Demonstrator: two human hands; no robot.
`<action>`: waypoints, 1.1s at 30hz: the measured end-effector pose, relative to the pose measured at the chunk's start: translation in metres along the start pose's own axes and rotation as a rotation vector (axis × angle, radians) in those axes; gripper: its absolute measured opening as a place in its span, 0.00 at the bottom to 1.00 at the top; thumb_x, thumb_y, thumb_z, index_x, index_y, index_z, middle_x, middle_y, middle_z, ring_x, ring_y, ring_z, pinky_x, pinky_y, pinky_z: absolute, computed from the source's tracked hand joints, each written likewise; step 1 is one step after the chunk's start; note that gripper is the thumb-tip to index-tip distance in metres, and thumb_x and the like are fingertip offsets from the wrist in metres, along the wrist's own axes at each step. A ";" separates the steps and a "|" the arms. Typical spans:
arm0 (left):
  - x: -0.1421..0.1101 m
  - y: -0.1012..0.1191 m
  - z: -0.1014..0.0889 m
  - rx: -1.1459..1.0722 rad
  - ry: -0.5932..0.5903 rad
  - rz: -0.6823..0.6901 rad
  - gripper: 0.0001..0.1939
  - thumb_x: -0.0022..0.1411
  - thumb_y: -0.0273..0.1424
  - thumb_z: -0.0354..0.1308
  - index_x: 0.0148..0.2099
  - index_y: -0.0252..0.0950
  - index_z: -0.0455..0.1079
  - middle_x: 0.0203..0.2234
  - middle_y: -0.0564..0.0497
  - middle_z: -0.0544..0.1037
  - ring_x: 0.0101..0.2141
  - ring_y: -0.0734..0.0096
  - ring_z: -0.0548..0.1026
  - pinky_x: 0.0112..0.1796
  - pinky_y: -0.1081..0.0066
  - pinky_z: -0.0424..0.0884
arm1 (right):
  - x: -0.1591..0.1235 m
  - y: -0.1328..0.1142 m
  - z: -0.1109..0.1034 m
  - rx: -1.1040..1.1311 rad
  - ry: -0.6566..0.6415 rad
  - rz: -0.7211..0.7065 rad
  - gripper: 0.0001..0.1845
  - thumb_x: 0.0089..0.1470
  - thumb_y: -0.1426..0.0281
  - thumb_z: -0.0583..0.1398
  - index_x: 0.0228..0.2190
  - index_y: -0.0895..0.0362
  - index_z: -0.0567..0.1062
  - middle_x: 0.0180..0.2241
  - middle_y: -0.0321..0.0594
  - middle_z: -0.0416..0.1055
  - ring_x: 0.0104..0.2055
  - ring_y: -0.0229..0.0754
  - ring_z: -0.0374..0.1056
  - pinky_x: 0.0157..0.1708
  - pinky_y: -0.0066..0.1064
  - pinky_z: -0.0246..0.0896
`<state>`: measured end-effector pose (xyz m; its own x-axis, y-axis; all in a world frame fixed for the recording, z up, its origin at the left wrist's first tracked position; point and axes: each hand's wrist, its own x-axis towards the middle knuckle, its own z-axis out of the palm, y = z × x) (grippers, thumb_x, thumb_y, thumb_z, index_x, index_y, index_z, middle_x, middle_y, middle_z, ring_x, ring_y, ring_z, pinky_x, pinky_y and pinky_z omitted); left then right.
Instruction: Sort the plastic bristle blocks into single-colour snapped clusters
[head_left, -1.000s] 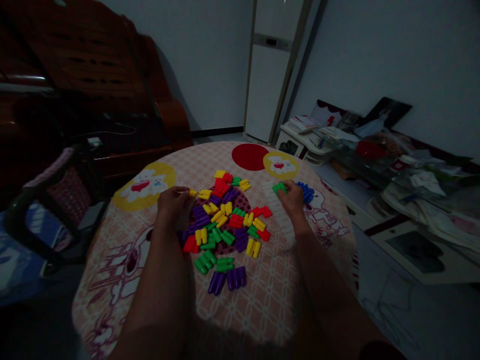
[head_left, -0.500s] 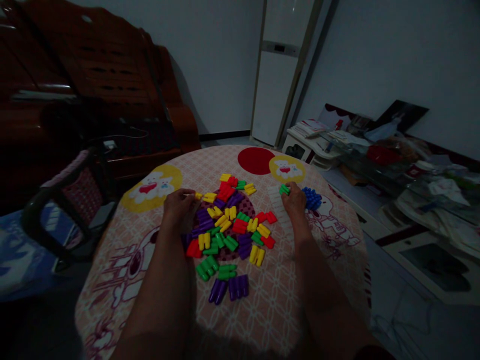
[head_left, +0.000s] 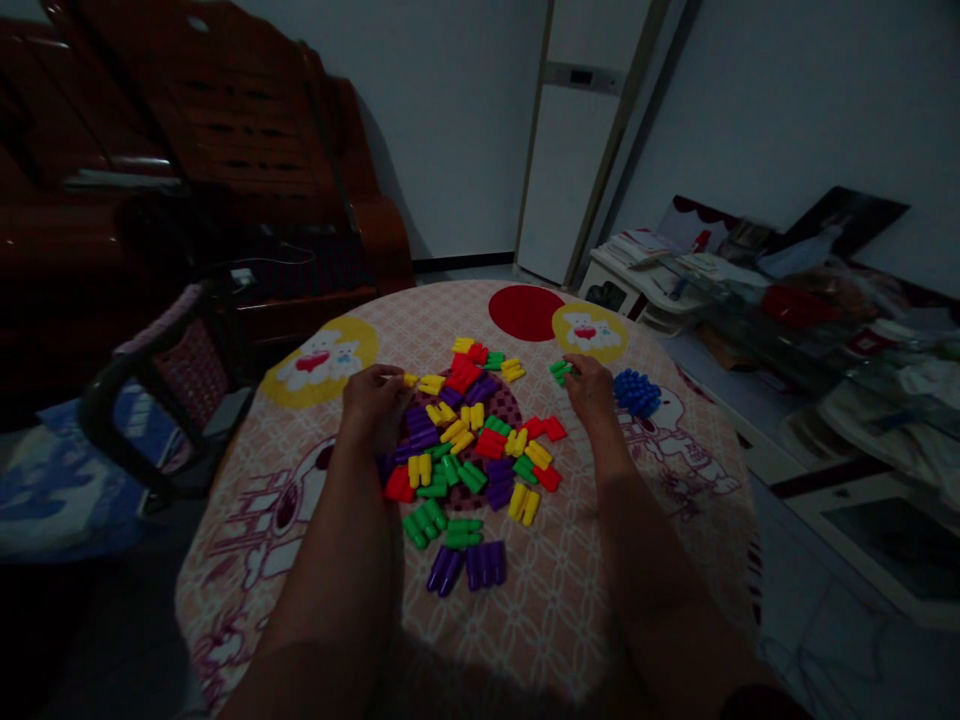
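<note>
Pinching a yellow plastic block [head_left: 409,380], the left hand [head_left: 370,400] is centre-left; centre-right, the right hand [head_left: 589,390] grips a green block [head_left: 559,372].

The left hand [head_left: 369,402] and right hand [head_left: 589,390] are bare; the left forearm [head_left: 330,580] and right forearm [head_left: 649,550] are uncovered too; farther up the right side shows a dark, curved sleeve edge [head_left: 765,703], its weave too dim to make out.

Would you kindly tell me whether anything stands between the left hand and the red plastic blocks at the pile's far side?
Yes: a yellow twin-tube plastic block lies between the left hand and those red blocks, beyond the yellow piece the hand holds.
</note>
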<state>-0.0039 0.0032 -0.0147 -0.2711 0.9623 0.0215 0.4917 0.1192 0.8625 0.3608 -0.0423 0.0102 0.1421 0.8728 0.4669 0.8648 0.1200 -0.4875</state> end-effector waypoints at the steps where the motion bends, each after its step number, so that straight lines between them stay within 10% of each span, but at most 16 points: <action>1: 0.000 -0.001 0.000 -0.002 0.003 -0.001 0.20 0.53 0.35 0.58 0.47 0.34 0.79 0.33 0.45 0.82 0.32 0.64 0.78 0.31 0.71 0.71 | 0.000 0.000 0.001 -0.022 0.001 -0.007 0.19 0.52 0.75 0.57 0.45 0.57 0.79 0.43 0.49 0.77 0.45 0.50 0.71 0.50 0.42 0.65; 13: -0.001 0.003 0.000 0.037 0.006 -0.002 0.20 0.54 0.35 0.57 0.47 0.34 0.79 0.31 0.46 0.81 0.30 0.65 0.77 0.29 0.71 0.69 | -0.005 -0.015 -0.011 -0.149 0.059 0.007 0.21 0.58 0.71 0.57 0.52 0.59 0.77 0.46 0.53 0.75 0.45 0.51 0.71 0.48 0.39 0.64; 21: -0.004 0.006 -0.001 0.067 0.031 0.014 0.17 0.54 0.34 0.59 0.45 0.34 0.79 0.34 0.45 0.82 0.32 0.64 0.77 0.31 0.70 0.70 | -0.023 -0.081 0.008 0.081 -0.605 -0.302 0.14 0.50 0.75 0.64 0.39 0.52 0.83 0.38 0.37 0.81 0.41 0.44 0.74 0.40 0.30 0.64; 33: -0.004 0.004 -0.001 0.035 0.016 0.008 0.20 0.53 0.35 0.57 0.46 0.34 0.79 0.31 0.46 0.81 0.30 0.66 0.77 0.30 0.72 0.69 | -0.037 -0.091 0.011 0.033 -0.661 -0.369 0.15 0.43 0.77 0.68 0.37 0.54 0.81 0.37 0.37 0.79 0.39 0.42 0.72 0.38 0.28 0.61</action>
<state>-0.0012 -0.0001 -0.0107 -0.2801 0.9593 0.0369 0.5228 0.1202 0.8439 0.2712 -0.0800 0.0291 -0.4809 0.8740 0.0696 0.7840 0.4642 -0.4122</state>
